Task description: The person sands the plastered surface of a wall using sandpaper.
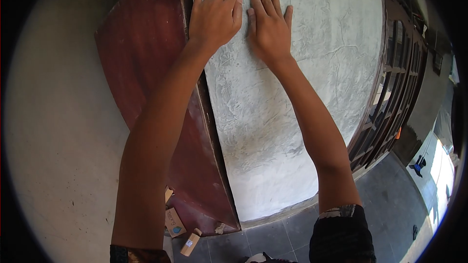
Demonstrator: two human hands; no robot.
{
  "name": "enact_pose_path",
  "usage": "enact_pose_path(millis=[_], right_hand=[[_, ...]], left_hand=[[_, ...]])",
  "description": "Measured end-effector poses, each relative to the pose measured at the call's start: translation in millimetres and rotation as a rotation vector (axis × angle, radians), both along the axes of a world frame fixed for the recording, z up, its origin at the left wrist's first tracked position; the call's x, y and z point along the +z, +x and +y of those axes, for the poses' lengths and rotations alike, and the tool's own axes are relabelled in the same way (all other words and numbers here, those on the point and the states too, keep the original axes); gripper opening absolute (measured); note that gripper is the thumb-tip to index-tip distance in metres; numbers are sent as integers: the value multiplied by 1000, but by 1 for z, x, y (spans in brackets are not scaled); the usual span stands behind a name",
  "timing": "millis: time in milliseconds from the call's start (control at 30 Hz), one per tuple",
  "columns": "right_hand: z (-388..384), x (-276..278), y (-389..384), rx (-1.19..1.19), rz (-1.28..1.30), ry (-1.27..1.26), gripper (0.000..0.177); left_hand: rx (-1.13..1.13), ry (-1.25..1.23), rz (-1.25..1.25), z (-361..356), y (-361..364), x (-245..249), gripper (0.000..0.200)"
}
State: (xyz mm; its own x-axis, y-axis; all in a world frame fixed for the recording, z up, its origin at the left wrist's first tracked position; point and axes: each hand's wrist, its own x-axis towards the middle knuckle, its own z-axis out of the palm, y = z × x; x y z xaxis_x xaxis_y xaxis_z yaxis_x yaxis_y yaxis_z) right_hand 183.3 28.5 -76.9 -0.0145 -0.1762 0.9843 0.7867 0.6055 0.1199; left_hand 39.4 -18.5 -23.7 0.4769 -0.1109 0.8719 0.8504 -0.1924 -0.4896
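Observation:
Both my hands lie flat, palms down, against a rough white plastered wall (273, 126). My left hand (216, 12) rests with fingers spread near the wall's left edge, right beside a dark red wooden door (141, 53). My right hand (269, 27) presses the wall just to its right, the two hands almost touching. Neither hand holds anything. A faint rectangular outline shows on the wall under the fingertips, too faint to tell what it is.
A dark wooden window frame (390, 97) with panes runs along the wall's right side. Grey floor tiles (390, 204) lie below. Small cardboard boxes (176, 224) sit on the floor at the door's foot. A pale wall (58, 131) fills the left.

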Motion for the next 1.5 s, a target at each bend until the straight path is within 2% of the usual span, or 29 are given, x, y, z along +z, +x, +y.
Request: enact_pose_path(millis=[67,133,267,333,467,533,633,700,767,867,900,967,1067,1133,1267,1433,1500], right_hand=[[-3,-59,2,-31,-39,-95,50],[-13,-71,8,-79,-87,-145,51],[3,35,5,-17,-9,64,47],[5,42,6,22,-16,72,48],[-8,-60,7,-11,-63,-141,50],[-12,-64,7,-39,-81,-145,50],[0,19,11,7,-45,-24,48],[2,38,10,38,-24,10,48],[1,18,7,35,-19,-16,48],[-8,-65,5,-26,-56,-160,50],[-10,-65,4,-44,-64,-157,50],[-3,-44,7,-31,-51,-85,49],[3,33,8,16,-13,72,47],[5,26,6,54,-13,75,47],[-5,-68,-2,15,-70,-133,51],[1,34,-4,31,3,9,47],[1,19,-5,48,6,16,47]], left_hand=[[-4,6,-1,0,1,-1,50],[22,14,-18,1,3,0,49],[29,4,-27,1,4,3,49],[-6,-21,-20,1,1,0,49],[11,-12,-16,2,2,0,49],[20,11,-26,2,3,0,49],[59,-1,-24,-1,4,1,49],[52,-16,-20,0,4,1,50],[36,-22,-11,-1,1,0,50],[35,-12,-20,0,2,-1,50],[34,-12,-22,0,2,-1,50],[20,13,-29,3,4,-1,50],[62,5,-24,-1,3,-1,50],[64,8,-26,1,1,0,50],[31,2,-26,4,3,0,50],[45,8,-37,4,3,1,50],[33,-1,-36,5,1,0,49]])
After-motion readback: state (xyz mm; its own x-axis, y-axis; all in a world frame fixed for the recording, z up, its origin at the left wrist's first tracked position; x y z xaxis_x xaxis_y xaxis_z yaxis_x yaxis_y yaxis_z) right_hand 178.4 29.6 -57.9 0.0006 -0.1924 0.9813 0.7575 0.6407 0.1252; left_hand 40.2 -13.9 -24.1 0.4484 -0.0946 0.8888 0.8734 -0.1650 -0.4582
